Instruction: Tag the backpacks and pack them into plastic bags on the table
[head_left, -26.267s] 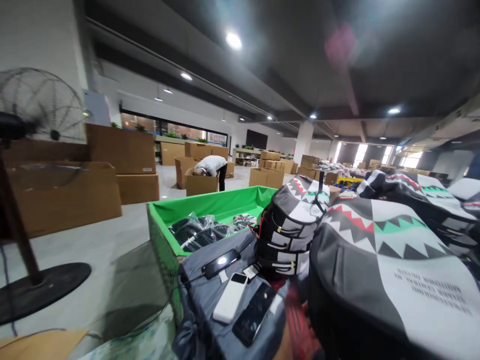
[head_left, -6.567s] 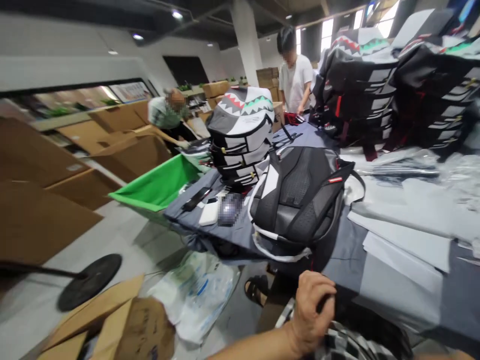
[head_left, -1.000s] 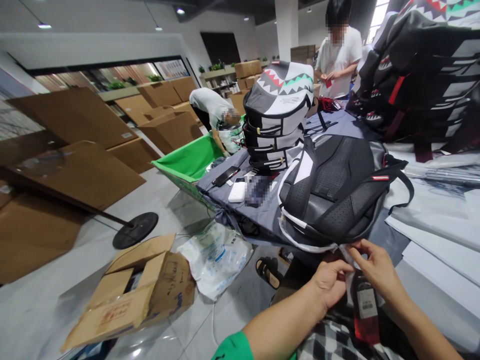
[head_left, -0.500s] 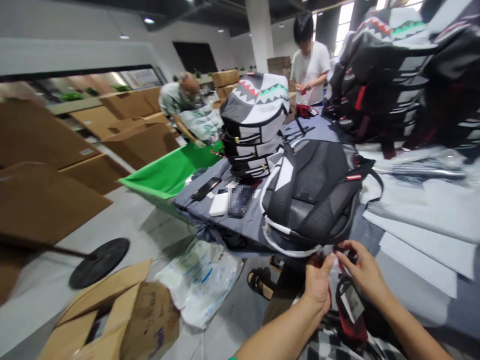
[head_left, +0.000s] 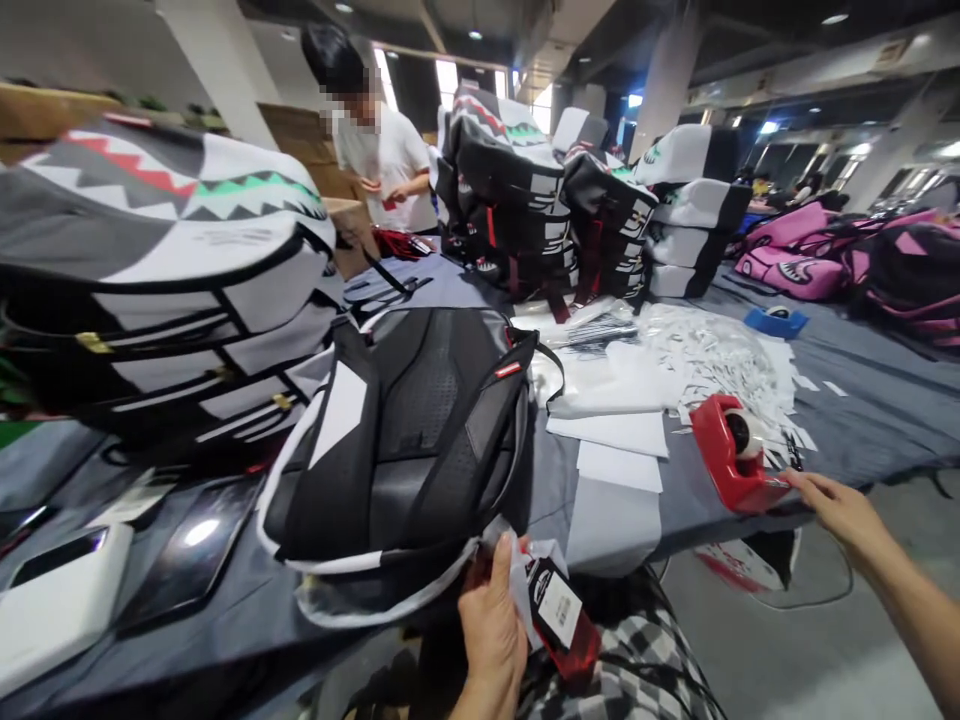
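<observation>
A grey, cloth-covered surface (head_left: 862, 400) carried a grey-and-white shark-tooth backpack (head_left: 172, 260) at the left. Beside it lay a black phone (head_left: 195, 545) and a white power bank (head_left: 56, 600). White paper sheets (head_left: 611, 430) lay mid-surface, with a blue tape holder (head_left: 776, 320) farther back. Behind stood stacked black-and-white backpacks (head_left: 525, 200) and pink backpacks (head_left: 795, 265). A person in a white T-shirt (head_left: 386, 160) stood at the far end.

Black backpack (head_left: 409, 430), red tape dispenser (head_left: 731, 455), pink bags (head_left: 795, 262).
</observation>
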